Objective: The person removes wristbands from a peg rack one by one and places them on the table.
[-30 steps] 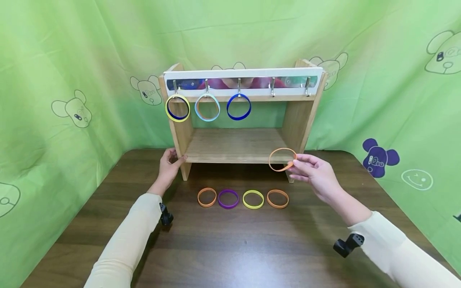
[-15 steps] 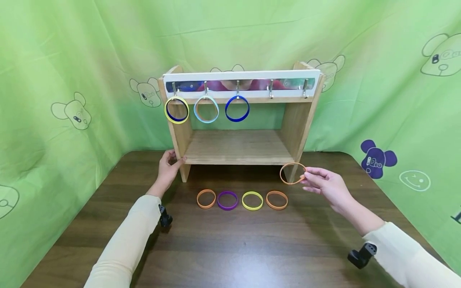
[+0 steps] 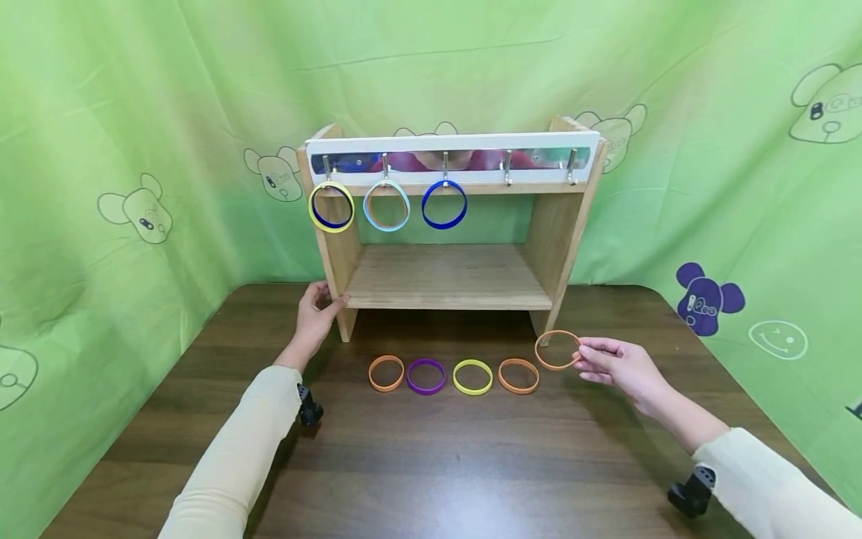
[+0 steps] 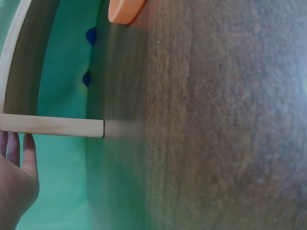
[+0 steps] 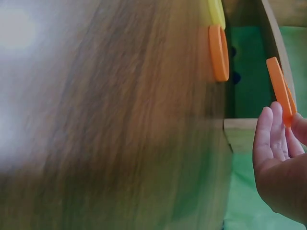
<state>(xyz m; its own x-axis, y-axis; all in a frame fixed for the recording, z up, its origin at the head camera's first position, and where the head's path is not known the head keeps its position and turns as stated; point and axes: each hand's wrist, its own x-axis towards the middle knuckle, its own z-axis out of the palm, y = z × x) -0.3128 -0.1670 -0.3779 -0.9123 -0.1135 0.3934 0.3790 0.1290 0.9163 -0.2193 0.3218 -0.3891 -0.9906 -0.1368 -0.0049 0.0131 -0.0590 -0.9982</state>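
My right hand (image 3: pixel 622 373) pinches an orange wristband (image 5: pixel 278 86) between thumb and fingers, raised a little over the table's right side. My left hand (image 3: pixel 313 318) grips the left side panel of a wooden shelf (image 3: pixel 447 277), thumb at the front edge and fingers on the outer face. On the table in front of the shelf lie a row of wristbands: orange (image 3: pixel 386 388), purple (image 3: pixel 426 391), yellow (image 3: pixel 473 391) and another orange one (image 3: pixel 518 390). From the shelf's hooks hang a yellow band (image 3: pixel 337 229) with a dark blue one, a light blue band (image 3: pixel 386 227) with an orange one, and a blue band (image 3: pixel 444 225).
Two bare hooks (image 3: pixel 508 168) are on the right of the white-framed rail (image 3: pixel 458 141). The brown wooden table (image 3: pixel 431 464) extends toward me. A green printed curtain (image 3: pixel 202 90) surrounds its back and sides.
My right hand has moved down and to the right with the orange wristband, away from the shelf's right leg. My left hand has stayed on the side panel.
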